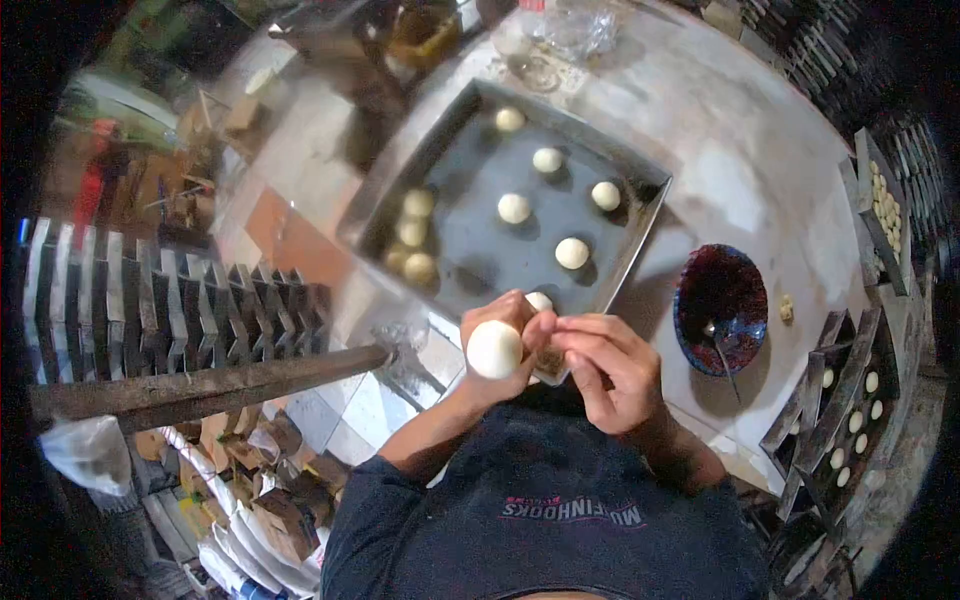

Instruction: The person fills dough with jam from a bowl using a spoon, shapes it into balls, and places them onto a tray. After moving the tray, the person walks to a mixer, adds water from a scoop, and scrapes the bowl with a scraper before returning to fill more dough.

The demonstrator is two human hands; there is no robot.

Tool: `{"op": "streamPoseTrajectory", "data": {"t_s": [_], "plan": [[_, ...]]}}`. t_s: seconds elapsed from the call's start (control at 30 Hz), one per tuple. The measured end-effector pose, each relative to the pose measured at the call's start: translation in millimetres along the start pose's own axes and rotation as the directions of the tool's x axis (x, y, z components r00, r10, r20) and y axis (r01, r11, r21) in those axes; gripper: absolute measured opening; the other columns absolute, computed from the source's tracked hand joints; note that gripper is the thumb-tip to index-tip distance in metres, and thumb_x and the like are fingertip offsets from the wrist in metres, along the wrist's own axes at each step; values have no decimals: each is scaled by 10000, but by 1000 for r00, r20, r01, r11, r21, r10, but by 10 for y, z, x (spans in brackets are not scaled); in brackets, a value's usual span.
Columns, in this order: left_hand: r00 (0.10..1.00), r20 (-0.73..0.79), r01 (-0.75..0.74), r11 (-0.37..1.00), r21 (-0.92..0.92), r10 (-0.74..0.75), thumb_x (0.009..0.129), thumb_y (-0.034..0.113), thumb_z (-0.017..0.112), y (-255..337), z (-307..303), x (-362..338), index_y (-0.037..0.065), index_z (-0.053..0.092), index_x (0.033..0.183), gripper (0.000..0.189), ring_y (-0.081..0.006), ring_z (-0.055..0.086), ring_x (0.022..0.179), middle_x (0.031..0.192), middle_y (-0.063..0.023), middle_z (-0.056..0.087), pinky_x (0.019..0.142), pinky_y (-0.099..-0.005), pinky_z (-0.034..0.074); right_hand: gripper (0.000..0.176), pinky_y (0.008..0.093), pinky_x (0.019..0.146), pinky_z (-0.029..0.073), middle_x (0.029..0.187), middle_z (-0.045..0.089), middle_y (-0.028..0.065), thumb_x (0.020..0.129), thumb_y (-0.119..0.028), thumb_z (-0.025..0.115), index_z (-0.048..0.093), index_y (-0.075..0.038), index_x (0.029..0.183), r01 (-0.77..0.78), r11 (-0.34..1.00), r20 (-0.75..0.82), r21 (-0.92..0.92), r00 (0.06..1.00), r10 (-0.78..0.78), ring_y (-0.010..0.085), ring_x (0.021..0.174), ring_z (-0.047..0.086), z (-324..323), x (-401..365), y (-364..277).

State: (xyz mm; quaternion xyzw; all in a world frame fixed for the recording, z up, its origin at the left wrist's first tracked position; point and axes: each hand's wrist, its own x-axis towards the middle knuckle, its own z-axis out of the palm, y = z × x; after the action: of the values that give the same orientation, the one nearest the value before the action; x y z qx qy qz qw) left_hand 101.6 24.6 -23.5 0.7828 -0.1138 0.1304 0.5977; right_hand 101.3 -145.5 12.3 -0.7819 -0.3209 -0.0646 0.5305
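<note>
My left hand (512, 318) is closed around a smooth pale dough ball (495, 350), which bulges out from the top of the fist. My right hand (618, 372) is close beside it, fingers stretched toward the left thumb and its own thumb apart; I see nothing held in it. Just beyond both hands lies a square metal baking tray (470, 255) with several round dough balls (572, 253) spaced over its floor. One more dough ball (538, 302) shows at the near edge, partly hidden by my fingers. A small brownish thing (550, 368) between my hands is too covered to name.
Right of the tray stands a dark speckled bowl (720, 300) with a spoon handle over its rim, and a small dough scrap (786, 308) beside it. More trays with dough balls (855, 420) lean at far right. A stack of metal trays (150, 290) and a beam (220, 385) are left.
</note>
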Motion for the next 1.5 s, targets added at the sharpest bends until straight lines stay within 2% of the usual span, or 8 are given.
{"op": "streamPoseTrajectory", "data": {"t_s": [0.1,0.2,0.3,0.4,0.67,0.97,1.3,1.5], "plan": [[971,196,175,965,-196,-136,846,208,650,-515,-228,-239,59,577,779,179,-202,531,565,641,-47,525,541,-342,433,227,416,901,482,1130,589,200,829,-43,600,610,38,1041,102,992,-21,-71,994,-104,354,1040,585,438,183,3],[779,436,214,846,489,-450,908,339,530,-1327,-355,-726,82,620,981,282,-219,567,791,829,-53,572,657,-374,466,200,428,873,487,1091,582,201,818,-22,610,599,27,1012,202,969,199,-140,965,-172,358,1008,589,1062,210,246],[803,436,549,789,-276,-407,745,101,694,-1049,-809,-430,-14,602,818,164,-106,519,636,681,-61,605,568,-300,456,196,422,849,497,1050,594,192,830,-31,599,589,22,1018,-12,1000,146,8,989,11,341,971,605,1291,425,392],[648,546,629,777,8,-530,734,174,787,-916,-1402,-117,25,511,1258,610,-101,534,695,787,-49,580,633,-273,468,246,417,859,489,1076,590,200,856,-71,589,569,17,1085,-120,988,66,-94,990,126,355,986,594,1511,524,707],[922,316,21,845,534,-223,768,126,705,-1355,-1938,337,-6,623,1067,337,-302,651,769,966,-169,659,668,-376,520,664,472,1096,291,1471,284,211,863,-244,610,316,-33,1419,-50,801,404,-596,844,353,389,1348,297,1728,389,1135],[657,430,-160,443,882,-619,732,254,701,-1199,-1381,629,75,656,814,201,-336,631,877,984,-157,628,738,-415,530,495,437,999,417,1310,488,203,851,-255,616,513,-32,1281,-255,928,44,-271,960,277,363,1199,498,953,225,665],[950,311,-68,995,73,42,660,179,816,65,473,224,2,280,1425,951,-363,537,1104,1181,-213,537,899,-398,478,416,343,842,509,1125,626,163,828,-132,703,586,41,1187,-394,642,-153,658,764,626,206,953,646,-96,-322,582],[956,166,274,937,-216,-241,869,194,675,385,791,-23,-44,507,1290,512,-149,531,956,1029,-81,526,810,-264,447,476,393,944,433,1385,421,204,798,-149,662,567,-43,1252,-20,993,-302,113,952,53,341,1107,572,-459,-516,262]]}}
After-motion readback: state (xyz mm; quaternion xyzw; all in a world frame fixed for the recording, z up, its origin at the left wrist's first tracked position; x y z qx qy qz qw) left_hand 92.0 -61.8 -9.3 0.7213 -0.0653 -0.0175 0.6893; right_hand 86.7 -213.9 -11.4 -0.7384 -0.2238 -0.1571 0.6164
